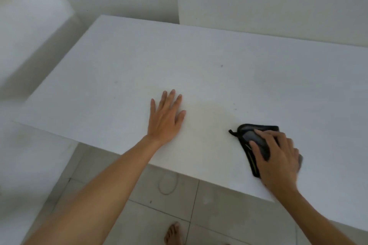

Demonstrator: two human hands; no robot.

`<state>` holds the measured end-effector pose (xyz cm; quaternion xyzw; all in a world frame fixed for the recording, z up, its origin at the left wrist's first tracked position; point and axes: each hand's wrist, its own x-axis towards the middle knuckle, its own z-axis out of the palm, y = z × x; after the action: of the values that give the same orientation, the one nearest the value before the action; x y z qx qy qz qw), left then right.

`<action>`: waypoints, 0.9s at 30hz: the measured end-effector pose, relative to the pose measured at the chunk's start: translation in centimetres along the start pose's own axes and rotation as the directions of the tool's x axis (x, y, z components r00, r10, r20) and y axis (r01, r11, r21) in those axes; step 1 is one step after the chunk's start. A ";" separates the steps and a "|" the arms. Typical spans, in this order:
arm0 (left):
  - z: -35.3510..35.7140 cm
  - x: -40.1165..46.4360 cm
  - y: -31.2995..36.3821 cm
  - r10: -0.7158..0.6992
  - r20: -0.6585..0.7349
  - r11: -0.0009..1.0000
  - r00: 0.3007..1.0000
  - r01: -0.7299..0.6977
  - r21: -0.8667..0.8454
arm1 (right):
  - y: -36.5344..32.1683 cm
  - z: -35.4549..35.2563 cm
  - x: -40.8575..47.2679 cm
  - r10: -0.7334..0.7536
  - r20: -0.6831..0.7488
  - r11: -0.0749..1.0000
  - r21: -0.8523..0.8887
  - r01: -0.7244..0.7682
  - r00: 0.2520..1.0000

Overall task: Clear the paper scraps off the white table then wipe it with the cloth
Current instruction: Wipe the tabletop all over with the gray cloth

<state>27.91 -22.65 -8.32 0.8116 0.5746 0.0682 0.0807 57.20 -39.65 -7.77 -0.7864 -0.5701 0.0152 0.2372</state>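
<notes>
On table [199, 55], right hand [278, 157] presses cloth [249, 135]

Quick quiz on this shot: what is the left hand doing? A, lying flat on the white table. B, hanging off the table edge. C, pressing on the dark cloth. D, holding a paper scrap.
A: the left hand lies palm down with fingers spread on the white table, while the right hand presses the dark cloth.

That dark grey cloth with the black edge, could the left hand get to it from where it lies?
Probably yes. The left hand lies flat on the white table, with bare tabletop between it and the dark grey cloth. Only the right hand, pressing on the cloth, covers part of it.
</notes>
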 end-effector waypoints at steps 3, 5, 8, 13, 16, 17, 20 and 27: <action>0.8 0.2 -0.5 0.001 0.008 1.000 1.000 -0.001 0.009 | -1.1 0.6 1.1 0.091 -0.003 0.990 0.107 -0.090 0.996; 0.7 0.1 -0.4 0.012 -0.014 1.000 1.000 -0.013 -0.003 | -3.2 0.7 2.3 0.154 -0.049 0.968 0.206 -0.141 0.987; 0.7 0.4 -0.4 0.006 -0.054 0.997 0.999 -0.010 -0.075 | -8.6 2.1 4.8 0.115 -0.091 0.961 0.261 -0.088 0.989; 1.3 0.4 -1.2 -0.029 -0.171 0.977 0.985 -0.008 -0.214 | -14.6 7.2 5.8 -0.201 0.099 0.973 0.137 0.187 0.975; 1.3 0.4 -1.0 -0.029 -0.173 0.976 0.984 -0.010 -0.219 | -14.1 8.2 5.9 -0.229 0.099 0.973 0.040 0.226 0.968; 1.3 0.4 -0.9 -0.035 -0.173 0.977 0.984 -0.003 -0.212 | -13.8 8.2 6.2 -0.204 0.090 0.979 0.037 0.202 0.975; 1.3 0.5 -0.6 -0.048 -0.165 0.981 0.985 0.016 -0.193 | -11.9 8.3 7.8 0.029 0.010 0.999 0.037 -0.029 1.000; 1.0 1.3 0.3 -0.043 -0.127 0.991 0.991 0.026 -0.131 | -9.4 6.6 11.9 0.372 -0.198 0.913 0.254 -0.318 0.907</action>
<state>28.79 -21.60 -9.26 0.7884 0.5871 0.1561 0.0967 51.05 -24.30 -7.07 -0.8406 -0.3828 0.0229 0.3825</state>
